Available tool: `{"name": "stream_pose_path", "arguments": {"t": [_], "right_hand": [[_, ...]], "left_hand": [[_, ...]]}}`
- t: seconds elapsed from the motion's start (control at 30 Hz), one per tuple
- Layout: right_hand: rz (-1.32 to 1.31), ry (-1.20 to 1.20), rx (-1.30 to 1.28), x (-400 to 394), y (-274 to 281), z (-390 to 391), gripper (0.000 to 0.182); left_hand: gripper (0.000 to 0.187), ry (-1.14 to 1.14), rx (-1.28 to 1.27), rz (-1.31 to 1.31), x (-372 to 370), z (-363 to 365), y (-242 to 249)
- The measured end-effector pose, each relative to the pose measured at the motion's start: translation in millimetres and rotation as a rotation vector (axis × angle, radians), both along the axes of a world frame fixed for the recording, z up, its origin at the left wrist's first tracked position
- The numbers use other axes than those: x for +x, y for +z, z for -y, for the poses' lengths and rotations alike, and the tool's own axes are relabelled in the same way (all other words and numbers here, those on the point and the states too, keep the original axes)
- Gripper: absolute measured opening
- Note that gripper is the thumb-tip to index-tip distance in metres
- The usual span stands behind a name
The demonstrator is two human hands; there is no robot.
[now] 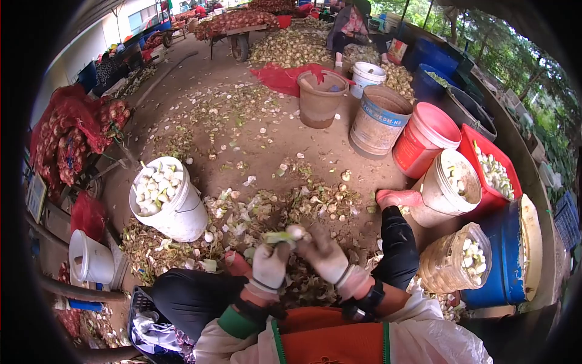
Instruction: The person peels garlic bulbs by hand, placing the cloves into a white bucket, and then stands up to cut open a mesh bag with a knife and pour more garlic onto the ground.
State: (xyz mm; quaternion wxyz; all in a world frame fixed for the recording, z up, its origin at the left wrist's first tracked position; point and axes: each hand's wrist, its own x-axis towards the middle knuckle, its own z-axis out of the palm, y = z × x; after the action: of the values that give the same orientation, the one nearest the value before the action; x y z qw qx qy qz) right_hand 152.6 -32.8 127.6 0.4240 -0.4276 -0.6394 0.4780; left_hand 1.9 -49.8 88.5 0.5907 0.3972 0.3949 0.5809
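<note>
My left hand [270, 265], in a white glove, is closed on a pale onion [296, 232] with a green shoot pointing left. My right hand [327, 258], gloved with dirt-stained fingers, is curled close against the onion's right side. Its fingertips are blurred, and whatever they grip is hidden. Both hands are above a heap of peeled skins and leaves [309, 279] between my legs. To the left, a white bucket [193, 212] is filled with peeled white onions [159, 188].
On the right stand a cream bucket [439, 194], a red bucket [418, 145], a clear plastic tub [445, 267] and a blue barrel [494, 267]. Mesh sacks of onions [66, 145] lie at left. Another person [351, 30] sits at the back near an onion pile [291, 47].
</note>
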Motion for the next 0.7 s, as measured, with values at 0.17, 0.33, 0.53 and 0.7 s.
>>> {"name": "stream_pose_path", "arguments": {"t": [0.17,0.33,0.53,0.7], "right_hand": [[-0.404,0.043,-0.537,-0.7,-33.2,-23.0,0.025],[-0.536,0.094,-0.546,4.8,-44.5,-16.1,0.03],[-0.11,-0.017,-0.435,-18.5,-32.8,-4.7,0.032],[-0.072,-0.067,-0.169,-6.9,-22.0,-8.8,0.024]], "left_hand": [[0.01,-0.161,-0.203,0.193,12.7,11.8,-1.6],[0.02,0.18,-0.008,0.593,-61.0,-19.2,-5.3],[0.024,-0.001,-0.112,0.163,1.6,17.5,-1.3],[0.019,0.102,0.146,-0.154,-6.8,2.5,-7.5]]}}
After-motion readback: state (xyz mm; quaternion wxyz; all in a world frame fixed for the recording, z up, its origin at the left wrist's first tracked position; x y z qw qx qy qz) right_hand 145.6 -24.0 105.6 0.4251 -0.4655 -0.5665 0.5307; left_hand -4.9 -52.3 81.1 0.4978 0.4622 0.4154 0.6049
